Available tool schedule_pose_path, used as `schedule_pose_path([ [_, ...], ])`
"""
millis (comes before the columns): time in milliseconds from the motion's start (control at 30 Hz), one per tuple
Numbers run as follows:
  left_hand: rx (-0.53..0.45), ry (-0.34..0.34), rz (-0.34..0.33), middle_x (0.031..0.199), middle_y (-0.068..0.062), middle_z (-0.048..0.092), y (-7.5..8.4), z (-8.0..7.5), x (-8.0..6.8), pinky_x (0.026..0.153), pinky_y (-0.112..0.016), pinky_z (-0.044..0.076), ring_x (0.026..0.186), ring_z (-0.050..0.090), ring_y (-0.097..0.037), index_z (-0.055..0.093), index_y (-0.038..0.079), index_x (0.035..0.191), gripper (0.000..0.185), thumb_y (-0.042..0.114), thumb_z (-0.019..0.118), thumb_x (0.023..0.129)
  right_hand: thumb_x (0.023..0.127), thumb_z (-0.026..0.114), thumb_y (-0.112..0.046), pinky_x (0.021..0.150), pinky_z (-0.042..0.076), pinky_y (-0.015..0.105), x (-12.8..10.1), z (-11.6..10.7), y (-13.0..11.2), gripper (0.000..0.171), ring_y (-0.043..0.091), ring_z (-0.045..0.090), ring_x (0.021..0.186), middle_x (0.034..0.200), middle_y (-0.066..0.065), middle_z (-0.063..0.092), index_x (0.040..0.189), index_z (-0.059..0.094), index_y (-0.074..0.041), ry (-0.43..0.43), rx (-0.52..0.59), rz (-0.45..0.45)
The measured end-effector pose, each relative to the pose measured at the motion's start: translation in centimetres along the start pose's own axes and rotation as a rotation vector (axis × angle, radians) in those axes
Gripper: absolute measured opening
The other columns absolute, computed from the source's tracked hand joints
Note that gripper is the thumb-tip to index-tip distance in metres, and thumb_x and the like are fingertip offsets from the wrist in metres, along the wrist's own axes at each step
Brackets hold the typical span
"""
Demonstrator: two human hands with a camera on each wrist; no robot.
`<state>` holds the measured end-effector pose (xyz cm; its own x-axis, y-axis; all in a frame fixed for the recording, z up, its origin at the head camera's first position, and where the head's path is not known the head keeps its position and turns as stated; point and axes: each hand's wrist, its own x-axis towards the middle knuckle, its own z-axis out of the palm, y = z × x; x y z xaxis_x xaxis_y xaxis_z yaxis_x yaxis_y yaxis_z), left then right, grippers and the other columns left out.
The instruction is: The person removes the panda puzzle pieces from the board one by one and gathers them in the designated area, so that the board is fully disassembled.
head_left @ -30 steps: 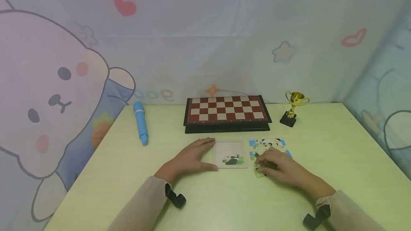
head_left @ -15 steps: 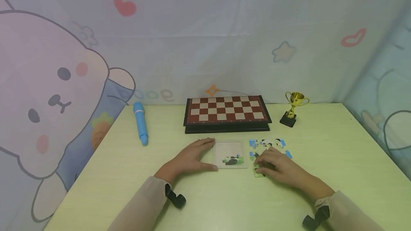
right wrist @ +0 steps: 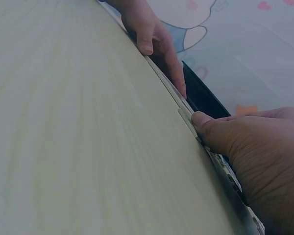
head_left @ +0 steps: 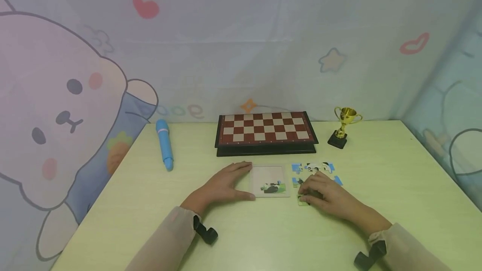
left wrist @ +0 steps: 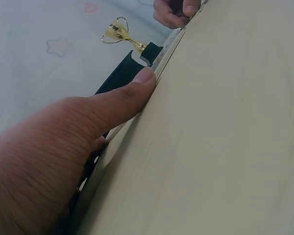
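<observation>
In the head view a pale square puzzle tray (head_left: pixel 269 175) lies flat, with a joined panda-and-grass section (head_left: pixel 273 187) in its lower part. My left hand (head_left: pixel 226 185) rests at the tray's left edge, fingers and thumb extended along its corners. To the right of the tray, my right hand (head_left: pixel 329 193) pinches a green puzzle piece (head_left: pixel 302 200) at the tabletop; its fingers partly cover the piece. Loose blue, black and white puzzle pieces (head_left: pixel 318 167) lie beyond that hand, some hidden under it. In the right wrist view the thumb (right wrist: pixel 213 129) touches a thin piece edge.
A folded chessboard case (head_left: pixel 266 133) stands behind the tray. A gold trophy cup (head_left: pixel 343 124) on a black base is at the back right, and a blue toy microphone (head_left: pixel 165 144) lies at the left. A printed curtain (head_left: pixel 241 45) hangs behind the table.
The green piece has turned slightly and shifted a little left and away from me under my right fingers. My left hand and the tray stay put.
</observation>
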<state>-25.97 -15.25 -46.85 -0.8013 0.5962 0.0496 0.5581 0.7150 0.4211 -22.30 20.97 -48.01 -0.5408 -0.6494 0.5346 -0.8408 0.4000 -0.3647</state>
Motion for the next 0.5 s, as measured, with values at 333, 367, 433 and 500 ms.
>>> schedule_pose_path([
  [333,0.003,0.000,-0.003,0.162,0.008,0.031,-0.07,0.06,-0.01,0.120,-0.040,0.025,0.149,0.025,-0.015,0.036,0.021,0.158,0.102,0.078,0.064,0.078,0.090,0.078,-0.020,0.081,0.044,0.024,-0.12,0.11,0.34,0.017,0.002,0.050,0.098,0.101,-0.020,0.064,0.103,0.070,-0.026,-0.036,-0.016,0.058],
  [367,0.001,0.000,-0.004,0.162,0.008,0.030,-0.07,0.04,0.00,0.120,-0.040,0.025,0.149,0.025,-0.015,0.036,0.021,0.158,0.102,0.078,0.064,0.078,0.090,0.078,-0.019,0.081,0.044,0.025,-0.10,0.06,0.31,0.017,0.002,0.050,0.098,0.102,-0.020,0.064,0.103,0.070,-0.026,-0.037,-0.008,0.060],
  [433,-0.003,-0.001,-0.006,0.162,0.008,0.030,-0.05,0.03,0.00,0.120,-0.040,0.025,0.149,0.025,-0.015,0.036,0.021,0.158,0.102,0.078,0.064,0.078,0.091,0.076,-0.018,0.082,0.044,0.025,-0.08,-0.03,0.22,0.016,0.003,0.051,0.098,0.102,-0.019,0.065,0.104,0.070,-0.026,-0.034,0.002,0.059],
  [500,-0.007,-0.002,-0.006,0.162,0.008,0.031,-0.05,0.05,-0.02,0.120,-0.041,0.025,0.150,0.025,-0.016,0.036,0.021,0.158,0.102,0.078,0.064,0.078,0.092,0.075,-0.017,0.082,0.044,0.027,-0.09,-0.09,0.09,0.016,0.005,0.052,0.099,0.103,-0.018,0.065,0.105,0.071,-0.026,-0.030,0.011,0.058],
])
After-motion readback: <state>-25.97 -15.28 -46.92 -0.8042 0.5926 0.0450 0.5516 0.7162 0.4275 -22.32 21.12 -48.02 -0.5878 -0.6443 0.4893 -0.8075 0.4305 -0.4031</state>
